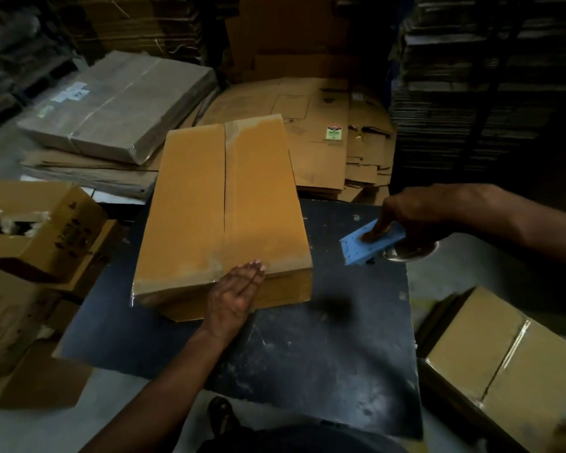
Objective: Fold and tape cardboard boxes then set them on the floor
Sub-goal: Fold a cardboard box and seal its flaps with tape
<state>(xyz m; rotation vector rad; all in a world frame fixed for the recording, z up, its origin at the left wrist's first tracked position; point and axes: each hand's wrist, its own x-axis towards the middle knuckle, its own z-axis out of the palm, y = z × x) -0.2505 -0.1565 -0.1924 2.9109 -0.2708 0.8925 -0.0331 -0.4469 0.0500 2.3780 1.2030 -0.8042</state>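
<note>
In the head view, the cardboard box (224,210) lies flat on the dark bench (324,354), its long centre seam running near to far, with glossy tape showing at the near and far ends. The left hand (234,294) presses with fingers straight and together on the near edge where the tape wraps over. The right hand (412,214), to the right of the box, grips a blue tape dispenser (370,241), one finger laid along its flat plate.

To do this well, I judge the tape end needs firm rubbing down over the corner, without creases.

The cardboard is matte and tan; the bench is scuffed and speckled. A taped box (500,358) sits near right on the floor.
</note>
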